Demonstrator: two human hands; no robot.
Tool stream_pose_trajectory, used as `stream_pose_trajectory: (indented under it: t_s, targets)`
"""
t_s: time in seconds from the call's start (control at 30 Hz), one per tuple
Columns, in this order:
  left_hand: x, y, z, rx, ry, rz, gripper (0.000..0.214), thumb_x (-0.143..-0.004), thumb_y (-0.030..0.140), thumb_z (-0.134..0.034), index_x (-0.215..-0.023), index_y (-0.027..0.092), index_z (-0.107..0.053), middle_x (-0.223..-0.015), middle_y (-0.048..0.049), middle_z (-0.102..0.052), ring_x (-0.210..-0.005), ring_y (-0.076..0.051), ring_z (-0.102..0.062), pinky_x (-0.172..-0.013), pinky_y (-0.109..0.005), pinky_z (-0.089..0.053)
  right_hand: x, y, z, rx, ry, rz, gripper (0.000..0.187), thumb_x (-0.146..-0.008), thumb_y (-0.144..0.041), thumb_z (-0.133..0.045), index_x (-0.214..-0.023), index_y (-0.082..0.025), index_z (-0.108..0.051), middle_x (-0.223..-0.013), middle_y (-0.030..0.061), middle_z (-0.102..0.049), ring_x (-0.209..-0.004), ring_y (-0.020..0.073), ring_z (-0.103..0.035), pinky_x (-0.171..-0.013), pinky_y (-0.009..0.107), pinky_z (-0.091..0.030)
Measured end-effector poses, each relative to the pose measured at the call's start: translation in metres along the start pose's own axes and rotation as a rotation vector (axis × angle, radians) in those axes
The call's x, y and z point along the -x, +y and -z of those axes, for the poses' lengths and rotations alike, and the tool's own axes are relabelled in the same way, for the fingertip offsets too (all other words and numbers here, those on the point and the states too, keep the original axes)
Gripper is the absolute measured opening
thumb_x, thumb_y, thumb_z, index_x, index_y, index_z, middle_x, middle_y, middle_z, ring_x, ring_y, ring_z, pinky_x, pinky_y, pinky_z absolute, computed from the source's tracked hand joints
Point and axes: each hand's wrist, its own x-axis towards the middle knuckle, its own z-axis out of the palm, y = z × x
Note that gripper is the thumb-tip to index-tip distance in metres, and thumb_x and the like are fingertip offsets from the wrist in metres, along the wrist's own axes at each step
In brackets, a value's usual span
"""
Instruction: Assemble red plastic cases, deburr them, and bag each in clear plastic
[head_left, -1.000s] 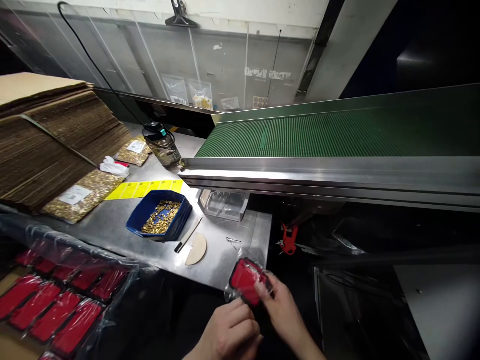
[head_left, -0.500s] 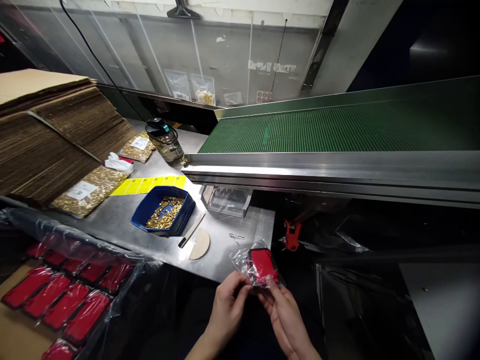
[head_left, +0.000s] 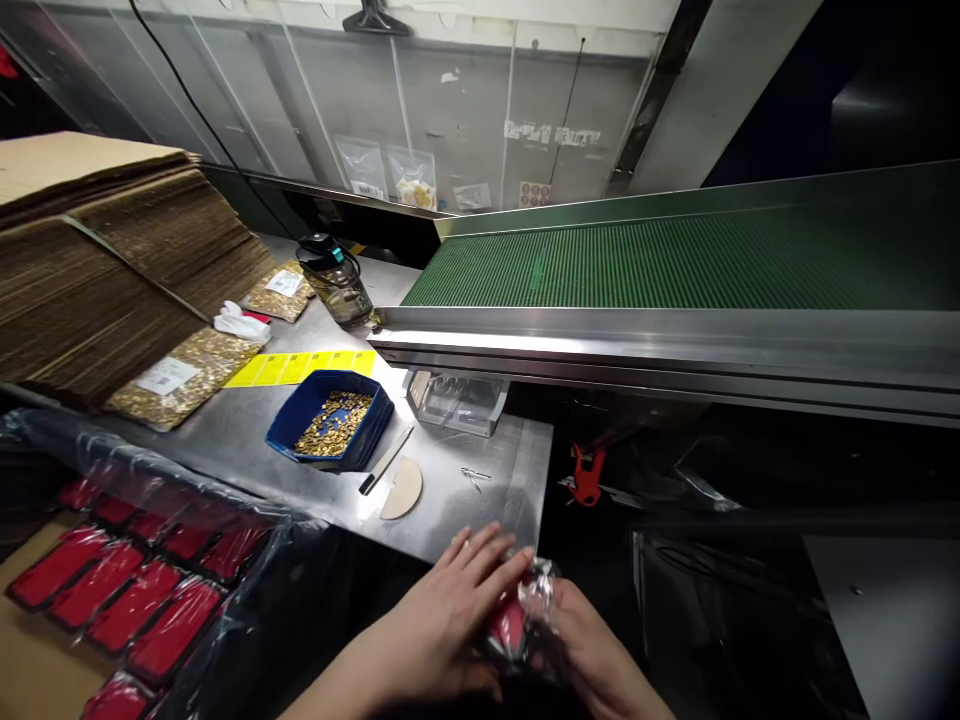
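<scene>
A red flat piece with a dark edge in a clear plastic bag is between my hands at the table's front edge. My right hand grips its right side, fingers closed on the plastic. Over its left side lies my left hand, fingers stretched out and hiding much of it. Just beyond my hands, a small metal tool rests on the metal table. To its left are a tan half-round disc and a slim knife-like tool.
A blue bin holds small gold-coloured parts. At lower left, a lined box contains several bagged red pieces. A green conveyor crosses at right, above a clear tray. Orange-handled cutters hang below it. Cardboard is stacked at left.
The bagged red piece has come down toward me and turned. My left hand went from a pinch at the bag's edge to lying flat across it. My right hand keeps its grip.
</scene>
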Motion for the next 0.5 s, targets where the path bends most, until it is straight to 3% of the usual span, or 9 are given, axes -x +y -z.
stream_pose_trajectory:
  t_s: [0.07,0.13,0.2,0.23,0.3,0.37,0.43,0.5]
  targets:
    - [0.004,-0.005,-0.006,0.187,-0.029,0.069,0.11,-0.067,0.046,-0.09,-0.16,0.03,-0.033,-0.148,-0.0137,-0.053,-0.134,-0.037,-0.054,-0.115,-0.055,-0.043,0.008,-0.009,0.013,0.195,-0.037,-0.032,0.048,-0.089,-0.06,-0.071,-0.096,-0.012,-0.074,-0.077,0.007,-0.071,-0.061,0.013,-0.06,-0.056,0.02,-0.042]
    - [0.01,-0.008,-0.022,0.337,-0.009,0.139,0.11,-0.066,0.045,-0.091,-0.158,0.032,-0.033,-0.147,-0.0112,-0.054,-0.128,-0.032,-0.059,-0.112,-0.045,-0.049,0.013,-0.011,0.031,0.448,0.108,0.046,0.052,-0.092,-0.065,-0.062,-0.096,-0.015,-0.073,-0.087,0.0094,-0.074,-0.073,0.0181,-0.067,-0.066,0.025,-0.049]
    - [0.014,-0.01,-0.043,0.315,0.01,0.182,0.117,-0.067,0.045,-0.091,-0.161,0.031,-0.023,-0.15,-0.0129,-0.051,-0.129,-0.033,-0.058,-0.113,-0.045,-0.047,0.014,-0.006,0.046,0.594,0.308,0.167,0.054,-0.092,-0.066,-0.06,-0.12,-0.02,-0.069,-0.118,0.0135,-0.073,-0.104,0.025,-0.07,-0.087,0.031,-0.053]
    - [0.015,-0.011,-0.053,0.236,0.004,0.2,0.122,-0.068,0.042,-0.091,-0.163,0.029,-0.017,-0.149,-0.0152,-0.052,-0.126,-0.035,-0.058,-0.111,-0.048,-0.048,0.013,-0.001,0.05,0.598,0.34,0.203,0.062,-0.091,-0.064,-0.063,-0.136,-0.022,-0.06,-0.134,0.015,-0.066,-0.117,0.027,-0.066,-0.094,0.034,-0.052]
    - [0.013,-0.011,-0.068,0.022,-0.043,0.224,0.125,-0.072,0.034,-0.086,-0.165,0.025,-0.004,-0.143,-0.0195,-0.056,-0.118,-0.038,-0.06,-0.103,-0.054,-0.05,0.012,0.008,0.049,0.573,0.232,0.202,0.087,-0.083,-0.059,-0.074,-0.155,-0.024,-0.04,-0.146,0.0176,-0.058,-0.122,0.0291,-0.064,-0.095,0.036,-0.053]
    - [0.01,-0.009,-0.074,-0.144,-0.098,0.221,0.117,-0.078,0.027,-0.078,-0.165,0.026,0.0,-0.139,-0.0195,-0.059,-0.113,-0.039,-0.06,-0.097,-0.057,-0.05,0.012,0.013,0.04,0.614,0.084,0.159,0.082,-0.077,-0.052,-0.081,-0.148,-0.023,-0.05,-0.13,0.0148,-0.068,-0.104,0.0269,-0.07,-0.082,0.032,-0.055]
    - [0.01,-0.005,-0.071,-0.183,-0.114,0.183,0.107,-0.083,0.027,-0.073,-0.165,0.029,-0.006,-0.134,-0.0159,-0.061,-0.11,-0.037,-0.06,-0.094,-0.052,-0.05,0.012,0.01,0.03,0.647,0.022,0.094,0.048,-0.081,-0.047,-0.078,-0.12,-0.021,-0.067,-0.103,0.0071,-0.074,-0.081,0.0198,-0.068,-0.069,0.026,-0.051]
    - [0.013,0.0,-0.061,-0.117,-0.092,0.142,0.099,-0.082,0.031,-0.074,-0.164,0.033,-0.019,-0.128,-0.0127,-0.063,-0.106,-0.033,-0.061,-0.091,-0.046,-0.051,0.011,0.004,0.024,0.558,-0.016,0.031,0.031,-0.087,-0.047,-0.073,-0.096,-0.018,-0.066,-0.083,0.0011,-0.068,-0.067,0.0134,-0.06,-0.059,0.021,-0.043]
